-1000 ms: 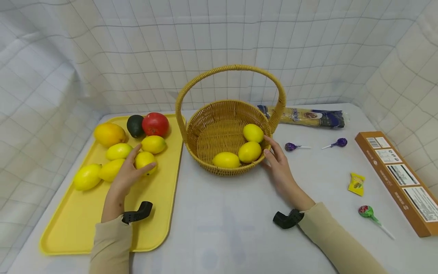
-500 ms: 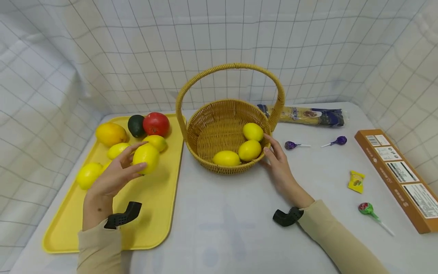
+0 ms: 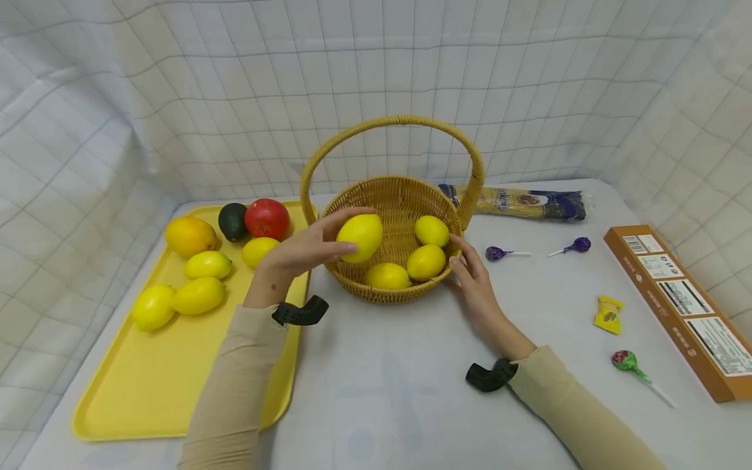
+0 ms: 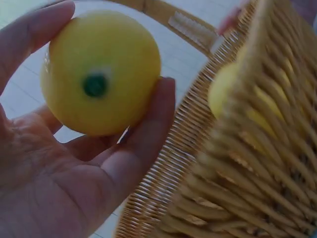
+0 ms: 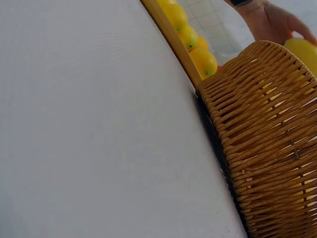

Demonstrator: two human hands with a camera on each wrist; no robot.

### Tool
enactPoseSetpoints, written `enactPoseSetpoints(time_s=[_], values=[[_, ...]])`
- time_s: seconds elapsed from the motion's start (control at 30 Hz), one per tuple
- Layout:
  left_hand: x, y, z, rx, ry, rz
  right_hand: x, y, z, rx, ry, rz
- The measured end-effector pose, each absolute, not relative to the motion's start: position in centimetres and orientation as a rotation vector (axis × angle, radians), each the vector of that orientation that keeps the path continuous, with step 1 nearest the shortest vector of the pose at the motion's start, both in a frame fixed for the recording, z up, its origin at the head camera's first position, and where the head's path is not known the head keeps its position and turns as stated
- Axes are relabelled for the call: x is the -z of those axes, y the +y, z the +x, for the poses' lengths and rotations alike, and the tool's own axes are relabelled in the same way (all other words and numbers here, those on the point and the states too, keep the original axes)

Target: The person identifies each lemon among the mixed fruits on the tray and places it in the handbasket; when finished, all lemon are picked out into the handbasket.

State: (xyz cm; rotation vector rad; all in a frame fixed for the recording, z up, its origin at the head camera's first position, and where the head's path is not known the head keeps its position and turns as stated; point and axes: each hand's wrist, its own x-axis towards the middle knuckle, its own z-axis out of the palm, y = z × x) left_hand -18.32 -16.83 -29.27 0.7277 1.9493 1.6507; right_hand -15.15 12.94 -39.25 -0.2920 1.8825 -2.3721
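My left hand point(image 3: 299, 251) pinches a lemon point(image 3: 361, 237) between thumb and fingers over the left part of the wicker basket point(image 3: 388, 297). In the left wrist view the lemon point(image 4: 101, 74) shows its dark green stem end, and the woven wall of the basket point(image 4: 223, 163) is beside it. Several lemons, among them one lemon point(image 3: 425, 262), lie in the basket's right and front part. My right hand point(image 3: 478, 297) holds the basket's right rim, some fingers hidden behind the wall. The right wrist view shows the basket's outer side point(image 5: 267, 144).
A yellow tray point(image 3: 147, 391) on the left bears several lemons, an orange-yellow fruit point(image 3: 190, 236), a dark green avocado point(image 3: 232, 222) and a red tomato-like fruit point(image 3: 267, 219). Rightward lie a pasta packet point(image 3: 523, 203), lollipops point(image 3: 628, 360), a yellow candy point(image 3: 608, 314) and a long box point(image 3: 675, 307).
My left hand has lifted a lemon off the tray and carried it rightward over the basket. My right hand has stayed at the basket's rim.
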Motion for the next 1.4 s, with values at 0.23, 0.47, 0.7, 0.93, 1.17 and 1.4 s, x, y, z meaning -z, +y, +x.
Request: enactPoseSetpoints(time_s=[0.23,0.47,0.7,0.93,1.17,1.4], values=[[30.6,-16.3,-21.2,-1.332,1.949,0.716,39.4,12.8,-15.1,2.392,1.866,-0.284],[30.2,-16.1,-21.7,-1.162,1.847,0.82,39.5,12.9,-15.2,2.404,1.867,-0.304],[30.4,-14.1,-21.4,-0.808,2.019,0.805,39.5,12.8,-15.1,2.406,1.865,-0.31],[30.5,-13.8,-20.7,-0.872,2.13,0.781,39.4,12.8,-15.4,2.39,1.885,-0.307],[26.9,-18.2,-16.1,-1.12,2.221,0.853,39.3,12.7,-15.3,2.38,1.88,-0.291],[25.7,-26.4,-12.1,-1.875,2.12,0.865,39.2,12.8,-15.4,2.383,1.874,-0.286]])
